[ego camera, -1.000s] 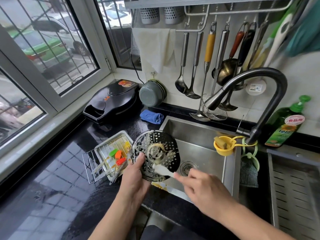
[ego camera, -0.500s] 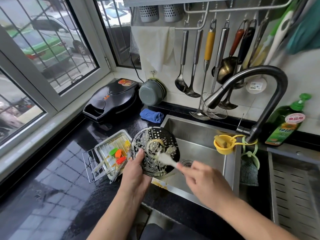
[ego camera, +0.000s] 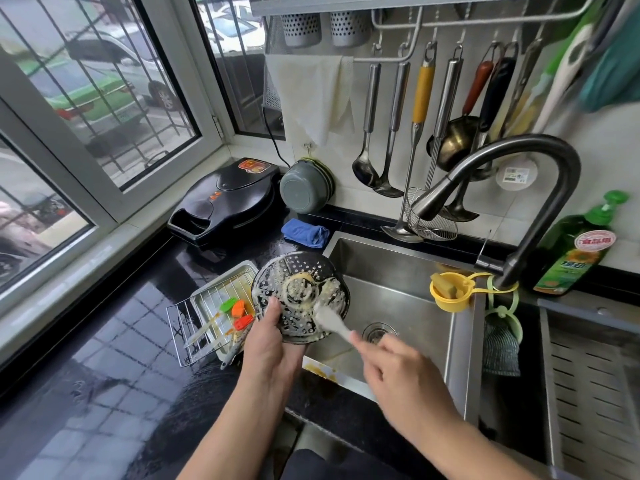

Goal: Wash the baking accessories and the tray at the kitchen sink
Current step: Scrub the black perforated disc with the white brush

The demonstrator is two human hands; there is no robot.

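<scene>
Head: perforated plate [ego camera: 300, 299] between left fingers [ego camera: 273, 308]

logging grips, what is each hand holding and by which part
Left hand grips the round black perforated plate by its lower rim; right hand pinches the white brush handle.

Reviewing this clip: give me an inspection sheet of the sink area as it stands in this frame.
Surface: black countertop, wet and glossy.
Job's things: perforated plate soapy, held over sink edge; tray with wire rack and silicone brushes on the counter.
Clutter: blue cloth, electric griddle, detergent bottle.
Grippers: left hand grips the plate; right hand holds white brush, blurred.
Cables: black cord behind the griddle.
Surroundings: hanging utensils, barred window.
</scene>
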